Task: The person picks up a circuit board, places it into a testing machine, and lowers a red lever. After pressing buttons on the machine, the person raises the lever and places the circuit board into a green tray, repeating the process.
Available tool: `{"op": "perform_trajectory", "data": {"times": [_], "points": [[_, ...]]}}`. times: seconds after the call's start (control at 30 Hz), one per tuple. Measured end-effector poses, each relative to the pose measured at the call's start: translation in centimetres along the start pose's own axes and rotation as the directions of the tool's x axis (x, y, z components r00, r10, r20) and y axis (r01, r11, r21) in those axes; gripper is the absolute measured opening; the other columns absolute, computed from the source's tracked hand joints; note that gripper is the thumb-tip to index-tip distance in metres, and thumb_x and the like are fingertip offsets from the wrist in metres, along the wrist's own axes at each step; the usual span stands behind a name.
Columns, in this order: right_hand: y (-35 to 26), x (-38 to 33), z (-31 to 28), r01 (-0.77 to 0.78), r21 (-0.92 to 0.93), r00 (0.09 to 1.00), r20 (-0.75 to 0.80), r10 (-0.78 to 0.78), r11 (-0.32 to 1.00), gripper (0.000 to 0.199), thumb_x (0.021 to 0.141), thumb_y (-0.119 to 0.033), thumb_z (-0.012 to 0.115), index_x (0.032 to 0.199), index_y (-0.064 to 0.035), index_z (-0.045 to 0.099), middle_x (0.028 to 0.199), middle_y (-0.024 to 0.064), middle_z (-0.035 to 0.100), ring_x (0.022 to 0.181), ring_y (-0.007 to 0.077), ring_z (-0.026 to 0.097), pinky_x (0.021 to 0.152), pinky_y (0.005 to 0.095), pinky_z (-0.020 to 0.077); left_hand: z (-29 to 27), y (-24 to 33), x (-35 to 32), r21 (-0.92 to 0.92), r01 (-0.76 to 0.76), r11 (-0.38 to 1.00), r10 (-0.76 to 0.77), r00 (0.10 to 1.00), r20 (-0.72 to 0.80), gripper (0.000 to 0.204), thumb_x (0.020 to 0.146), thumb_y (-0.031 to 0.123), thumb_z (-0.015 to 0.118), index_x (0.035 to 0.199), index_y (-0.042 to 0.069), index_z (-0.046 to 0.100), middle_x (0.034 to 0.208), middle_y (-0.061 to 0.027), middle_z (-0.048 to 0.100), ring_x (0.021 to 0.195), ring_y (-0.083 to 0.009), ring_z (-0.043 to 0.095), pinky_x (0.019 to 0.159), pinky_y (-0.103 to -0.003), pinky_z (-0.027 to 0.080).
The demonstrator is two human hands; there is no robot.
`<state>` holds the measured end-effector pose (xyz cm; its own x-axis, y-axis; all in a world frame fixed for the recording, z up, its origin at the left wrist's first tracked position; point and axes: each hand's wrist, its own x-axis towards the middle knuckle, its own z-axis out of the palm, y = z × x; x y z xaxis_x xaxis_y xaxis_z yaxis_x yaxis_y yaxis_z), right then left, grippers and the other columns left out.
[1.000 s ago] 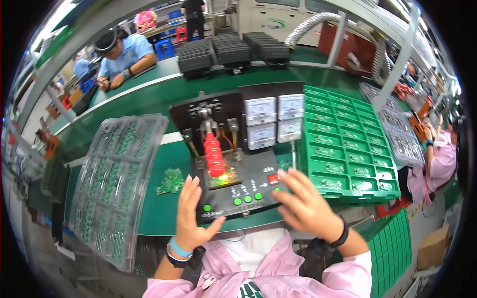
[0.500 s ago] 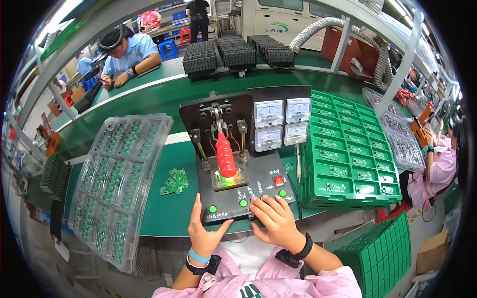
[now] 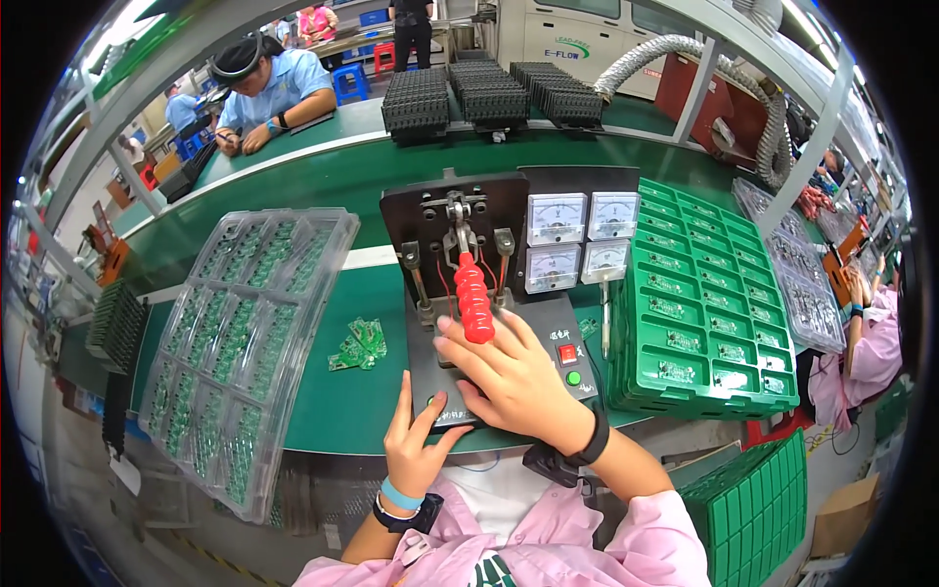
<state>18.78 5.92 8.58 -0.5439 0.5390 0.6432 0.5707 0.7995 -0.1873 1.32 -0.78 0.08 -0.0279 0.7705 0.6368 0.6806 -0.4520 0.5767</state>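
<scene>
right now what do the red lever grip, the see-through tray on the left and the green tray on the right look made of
Red lever grip: glossy ribbed soft plastic or rubber, judging by its shine. Clear tray: thin moulded transparent plastic, since the green boards show through it. Green tray: opaque matte rigid plastic with moulded pockets. The right hand lies just below the grip.

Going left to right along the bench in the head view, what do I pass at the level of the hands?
Clear blister tray of small boards → loose green circuit boards → left hand → right hand on the black test fixture → green compartment tray.
</scene>
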Motion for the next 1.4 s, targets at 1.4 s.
{"op": "perform_trajectory", "data": {"times": [1.4], "points": [[4.1,0.6,-0.5,-0.727,0.421,0.683,0.362,0.635,0.542,0.024,0.076,-0.009,0.076,0.092,0.0015,0.061,0.077,0.0054,0.054,0.064,0.017,0.053,0.063,0.0288,0.0451,-7.0,0.3,8.5,0.025,-0.257,0.966,0.234,0.913,0.336,0.023,0.073,-0.005,0.067,0.095,0.001,0.065,0.094,-0.0151,0.066,0.088,-0.0308,0.066,0.074,-0.037,0.054]]}}
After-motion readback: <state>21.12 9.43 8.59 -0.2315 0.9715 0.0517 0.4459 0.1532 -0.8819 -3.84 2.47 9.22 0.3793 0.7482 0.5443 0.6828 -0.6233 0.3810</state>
